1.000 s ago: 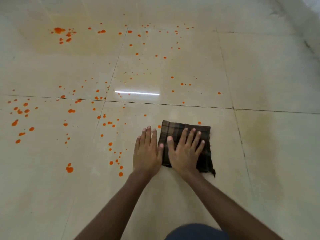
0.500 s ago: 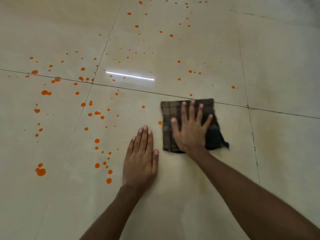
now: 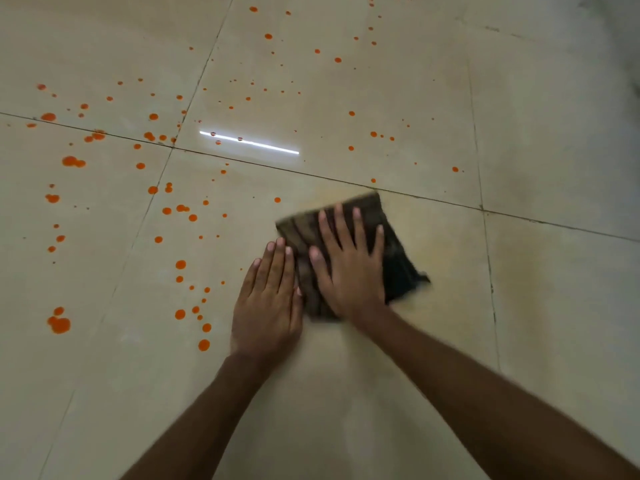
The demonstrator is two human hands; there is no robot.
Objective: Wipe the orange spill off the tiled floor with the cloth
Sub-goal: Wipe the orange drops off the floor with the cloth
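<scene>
- Cloth [image 3: 353, 251], dark and checked, lies folded flat on the tiled floor [image 3: 554, 133], just below a grout line [image 3: 433, 199] that crosses the picture; its edges are blurred and one corner sticks out at lower right.
- Right hand [image 3: 349, 268] presses palm-down on top of the cloth, fingers spread and straight, not curled around anything; it covers most of the cloth's middle.
- Left hand [image 3: 268, 306] lies flat on the bare tile just beside the cloth's left edge, fingers together and extended, nothing held; whether its fingertips touch the cloth cannot be told.
- Orange spill [image 3: 180, 265] is scattered as many separate drops and small blobs, mostly left of the hands and across the tiles above them; the largest blob [image 3: 59, 322] sits at far left.
- Nearest drops lie just left of the left hand; one sits just above the cloth near the grout line.
- Tile to the right of the cloth shows a faint yellowish smear [image 3: 526, 282].
- White streak of reflected light [image 3: 249, 143] crosses the tile above the hands.
</scene>
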